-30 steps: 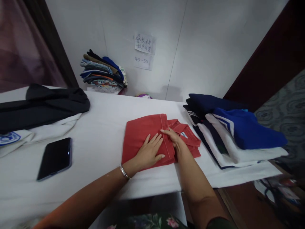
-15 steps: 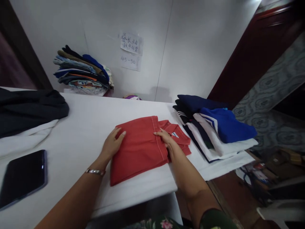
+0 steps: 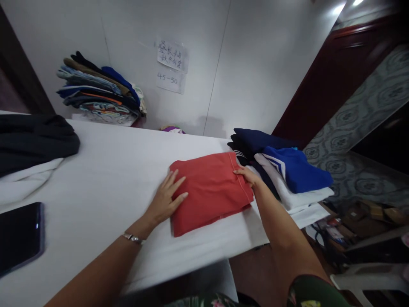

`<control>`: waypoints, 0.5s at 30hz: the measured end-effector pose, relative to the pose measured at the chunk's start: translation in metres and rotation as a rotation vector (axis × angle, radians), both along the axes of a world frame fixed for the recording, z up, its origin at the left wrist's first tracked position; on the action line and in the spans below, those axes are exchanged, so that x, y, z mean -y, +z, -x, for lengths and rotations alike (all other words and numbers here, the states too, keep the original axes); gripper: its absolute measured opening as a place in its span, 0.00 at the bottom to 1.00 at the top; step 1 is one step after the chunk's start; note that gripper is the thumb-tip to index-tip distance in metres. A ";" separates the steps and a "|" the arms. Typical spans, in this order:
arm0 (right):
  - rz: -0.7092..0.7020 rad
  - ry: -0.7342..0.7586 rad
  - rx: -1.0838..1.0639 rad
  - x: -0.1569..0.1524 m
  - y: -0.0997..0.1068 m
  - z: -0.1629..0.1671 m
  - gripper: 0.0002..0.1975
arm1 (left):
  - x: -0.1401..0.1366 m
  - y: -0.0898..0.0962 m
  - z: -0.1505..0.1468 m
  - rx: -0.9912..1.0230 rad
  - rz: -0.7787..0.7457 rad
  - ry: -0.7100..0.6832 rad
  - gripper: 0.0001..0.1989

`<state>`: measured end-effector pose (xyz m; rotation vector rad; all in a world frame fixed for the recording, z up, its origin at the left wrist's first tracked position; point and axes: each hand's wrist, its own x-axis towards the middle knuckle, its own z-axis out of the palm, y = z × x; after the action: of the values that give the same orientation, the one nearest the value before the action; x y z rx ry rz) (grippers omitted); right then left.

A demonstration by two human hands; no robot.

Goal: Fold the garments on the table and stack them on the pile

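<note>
A folded red shirt (image 3: 207, 187) lies on the white-covered table (image 3: 128, 170) in front of me. My left hand (image 3: 168, 198) rests on its left edge with the fingers stretched out and a little apart. At the right edge, my right hand (image 3: 247, 175) grips the stitched hem, thumb on top and the other fingers hidden beneath. The shirt's collar is out of sight. Just beyond my right hand, the red cloth reaches the pile of folded clothes (image 3: 287, 170).
At the left are dark clothing (image 3: 35, 138), white cloth (image 3: 28, 181) and a phone (image 3: 21, 236). Another clothes stack (image 3: 99, 89) stands by the wall, near paper signs (image 3: 172, 64). A white plastic chair (image 3: 370, 277) is at lower right.
The shirt's right edge has moved right, toward the pile, and covers the collar that showed before. Both my hands have shifted right along with it.
</note>
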<state>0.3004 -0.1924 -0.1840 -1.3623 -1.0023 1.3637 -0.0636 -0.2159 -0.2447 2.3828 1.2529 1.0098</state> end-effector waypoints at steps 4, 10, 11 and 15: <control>0.149 -0.131 0.084 -0.003 -0.029 -0.004 0.34 | 0.008 0.003 -0.011 -0.206 0.074 -0.102 0.28; -0.031 -0.175 0.206 -0.009 -0.031 -0.013 0.33 | 0.010 0.004 -0.009 -0.182 0.055 -0.063 0.29; -0.059 -0.192 0.296 -0.011 -0.031 -0.015 0.32 | 0.010 0.004 -0.009 -0.188 0.061 -0.066 0.29; -0.095 -0.191 0.634 -0.015 -0.039 -0.014 0.24 | 0.010 0.004 -0.015 -0.255 0.129 -0.095 0.29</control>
<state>0.3146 -0.1776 -0.2228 -1.8124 -1.2812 0.7352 -0.0483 -0.2262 -0.2407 2.5005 1.2301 0.5931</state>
